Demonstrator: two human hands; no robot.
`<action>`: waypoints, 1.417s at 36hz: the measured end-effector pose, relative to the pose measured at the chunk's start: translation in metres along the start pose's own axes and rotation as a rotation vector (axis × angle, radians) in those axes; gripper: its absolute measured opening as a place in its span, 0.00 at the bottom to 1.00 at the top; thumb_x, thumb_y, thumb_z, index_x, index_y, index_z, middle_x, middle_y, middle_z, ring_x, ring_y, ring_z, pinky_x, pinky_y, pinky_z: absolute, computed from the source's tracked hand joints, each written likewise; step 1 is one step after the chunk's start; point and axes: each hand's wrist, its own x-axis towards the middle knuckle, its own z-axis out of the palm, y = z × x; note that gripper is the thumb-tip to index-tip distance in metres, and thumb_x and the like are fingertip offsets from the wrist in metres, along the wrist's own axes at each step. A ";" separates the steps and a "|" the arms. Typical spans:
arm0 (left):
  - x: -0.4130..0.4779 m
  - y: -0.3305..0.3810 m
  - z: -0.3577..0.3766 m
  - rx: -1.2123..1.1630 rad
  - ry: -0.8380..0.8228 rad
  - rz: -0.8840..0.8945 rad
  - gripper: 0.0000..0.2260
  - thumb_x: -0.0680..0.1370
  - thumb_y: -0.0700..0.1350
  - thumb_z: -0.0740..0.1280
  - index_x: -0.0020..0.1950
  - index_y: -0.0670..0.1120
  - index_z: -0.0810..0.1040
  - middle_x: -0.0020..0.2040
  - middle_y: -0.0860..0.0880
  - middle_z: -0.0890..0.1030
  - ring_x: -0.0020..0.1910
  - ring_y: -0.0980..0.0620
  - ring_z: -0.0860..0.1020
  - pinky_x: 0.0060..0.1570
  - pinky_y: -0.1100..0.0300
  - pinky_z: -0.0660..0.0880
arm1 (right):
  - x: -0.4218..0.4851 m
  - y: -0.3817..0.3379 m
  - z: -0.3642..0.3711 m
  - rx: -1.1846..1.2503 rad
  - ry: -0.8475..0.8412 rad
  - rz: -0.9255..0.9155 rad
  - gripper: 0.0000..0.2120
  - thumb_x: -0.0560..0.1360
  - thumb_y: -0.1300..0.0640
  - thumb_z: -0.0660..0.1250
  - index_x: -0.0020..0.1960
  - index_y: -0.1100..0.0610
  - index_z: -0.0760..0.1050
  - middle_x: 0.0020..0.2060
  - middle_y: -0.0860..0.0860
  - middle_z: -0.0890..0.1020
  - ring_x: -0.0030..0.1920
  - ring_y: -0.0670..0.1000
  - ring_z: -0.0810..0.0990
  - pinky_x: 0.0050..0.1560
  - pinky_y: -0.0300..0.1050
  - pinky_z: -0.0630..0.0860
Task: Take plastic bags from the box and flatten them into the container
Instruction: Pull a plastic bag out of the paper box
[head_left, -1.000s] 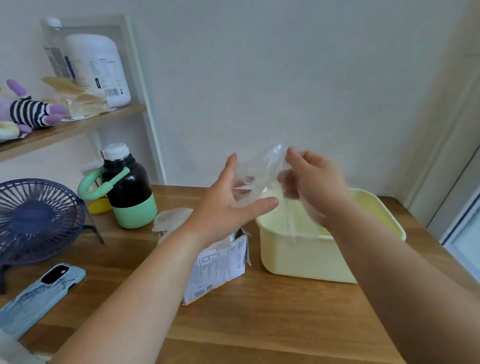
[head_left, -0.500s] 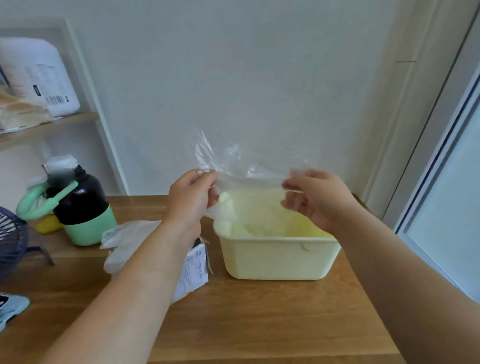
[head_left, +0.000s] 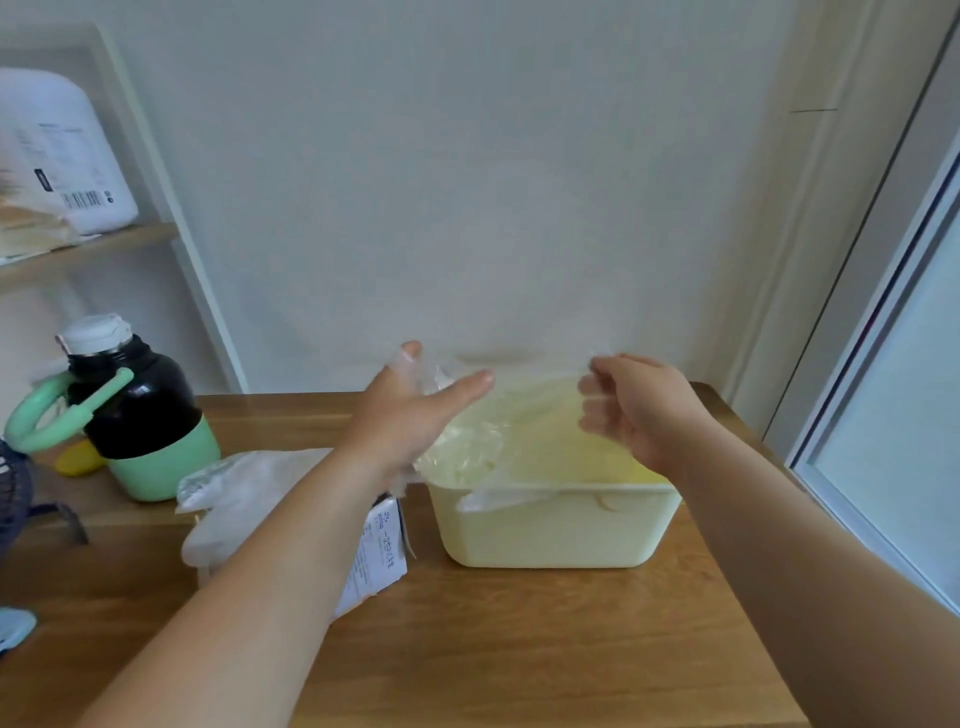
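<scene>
a clear plastic bag (head_left: 524, 421) is hanging stretched between the two hands, just above the open top of the pale yellow container (head_left: 571, 535), and its lower part is sagging down inside. the right hand (head_left: 639, 410) is pinching the bag's top edge, fingers curled round the film. the left hand (head_left: 410, 410) is lying flat with fingers straight and thumb raised, the film draping over the thumb rather than being gripped.

the bag is looking very light, limp and slippery, and is likely to cling and spring back up. taking it by opposite top corners, then pressing with a flat palm, seems best.

the container is sitting near the right edge of the wooden table (head_left: 519, 649), with the wall close behind. the box (head_left: 382, 545) is standing just beside it on the left, and the space above is staying open.
</scene>
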 end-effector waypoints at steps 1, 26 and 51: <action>0.003 -0.003 0.002 0.020 0.035 0.015 0.28 0.70 0.54 0.76 0.66 0.52 0.71 0.55 0.50 0.81 0.48 0.53 0.80 0.50 0.58 0.76 | -0.001 0.000 0.000 -0.021 -0.004 -0.010 0.09 0.80 0.62 0.57 0.42 0.57 0.69 0.33 0.53 0.71 0.28 0.50 0.65 0.30 0.43 0.71; 0.029 0.001 0.037 1.165 -0.768 0.184 0.17 0.81 0.45 0.61 0.69 0.56 0.74 0.67 0.52 0.76 0.65 0.48 0.74 0.63 0.53 0.72 | 0.030 0.024 -0.020 -1.340 0.023 -0.145 0.30 0.74 0.69 0.56 0.73 0.51 0.59 0.42 0.49 0.74 0.43 0.52 0.75 0.42 0.46 0.74; 0.009 -0.003 -0.013 0.695 -0.178 0.362 0.10 0.80 0.48 0.64 0.57 0.53 0.83 0.49 0.60 0.78 0.52 0.58 0.77 0.56 0.58 0.73 | 0.020 0.012 0.014 -1.747 -0.167 -0.074 0.11 0.77 0.64 0.54 0.37 0.58 0.68 0.36 0.51 0.72 0.36 0.51 0.71 0.36 0.41 0.66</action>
